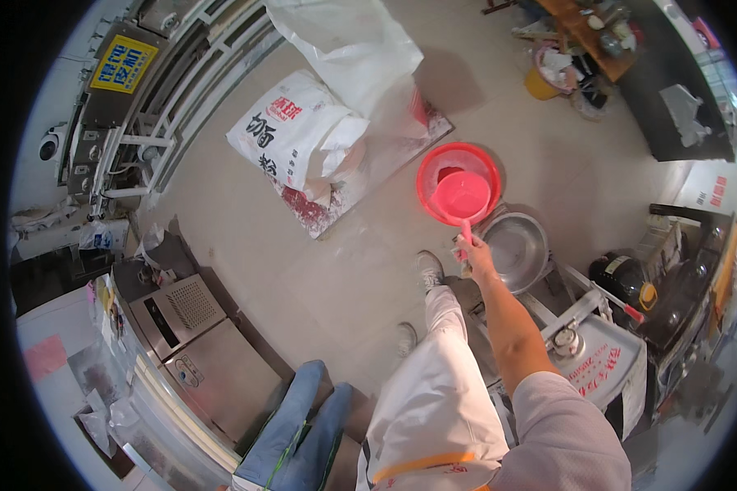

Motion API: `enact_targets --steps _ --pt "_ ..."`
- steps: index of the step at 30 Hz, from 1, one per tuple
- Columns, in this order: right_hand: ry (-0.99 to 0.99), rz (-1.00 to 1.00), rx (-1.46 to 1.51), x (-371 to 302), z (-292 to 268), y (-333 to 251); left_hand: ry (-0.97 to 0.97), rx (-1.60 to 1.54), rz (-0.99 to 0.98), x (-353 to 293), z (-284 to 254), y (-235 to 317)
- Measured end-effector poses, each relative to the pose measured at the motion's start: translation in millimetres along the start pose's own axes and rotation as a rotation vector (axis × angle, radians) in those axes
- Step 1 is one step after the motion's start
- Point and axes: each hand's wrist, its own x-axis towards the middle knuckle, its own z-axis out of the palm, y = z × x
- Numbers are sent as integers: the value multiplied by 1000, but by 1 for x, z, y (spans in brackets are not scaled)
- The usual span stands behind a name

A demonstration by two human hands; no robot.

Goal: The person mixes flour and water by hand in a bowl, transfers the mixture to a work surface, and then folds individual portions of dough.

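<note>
My right hand (476, 256) is closed around the handle of a pink plastic dipper (464, 195). The dipper's cup is over a red plastic basin (490, 160) on the floor; from this angle I cannot tell whether it rests inside or is held above. Just right of the hand, a wide metal bowl (520, 250) stands close by the basin. My left hand is out of sight.
White sacks (295, 114) stand on a flour-dusted board (368, 192). A machine with a metal arm (585, 303) is at my right. At left is a steel appliance (184, 315). Another person's jeans (303, 417) show at lower left. A yellow bin (540, 84) sits at far right.
</note>
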Motion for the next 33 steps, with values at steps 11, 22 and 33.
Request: enact_targets --steps 11,22,33 --pt "142 43 -513 157 -36 41 -16 49 -202 -20 28 121" --pt "199 -498 -1493 68 -57 31 -15 -145 -258 -52 40 112" --pt "-285 -156 -1003 -14 48 -8 59 -403 -439 17 54 62"
